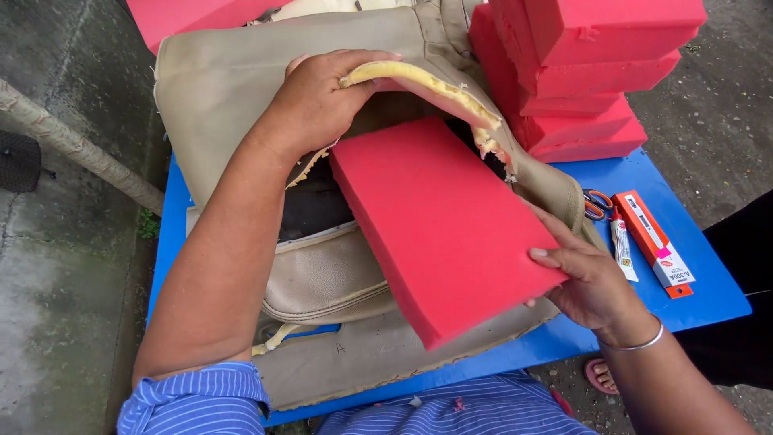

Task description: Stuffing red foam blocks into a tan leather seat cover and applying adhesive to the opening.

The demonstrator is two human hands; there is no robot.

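Observation:
My left hand lifts the torn yellow foam edge of a beige seat cover, holding its opening wide. My right hand grips the near right corner of a red foam slab. The slab lies tilted, with its far end pushed into the cover's opening. The beige cover rests on a blue table, and its inside is dark under the flap.
A stack of red foam blocks stands at the table's far right. Scissors, a glue tube and its orange box lie on the right. Another red block sits far left. Concrete ground surrounds the table.

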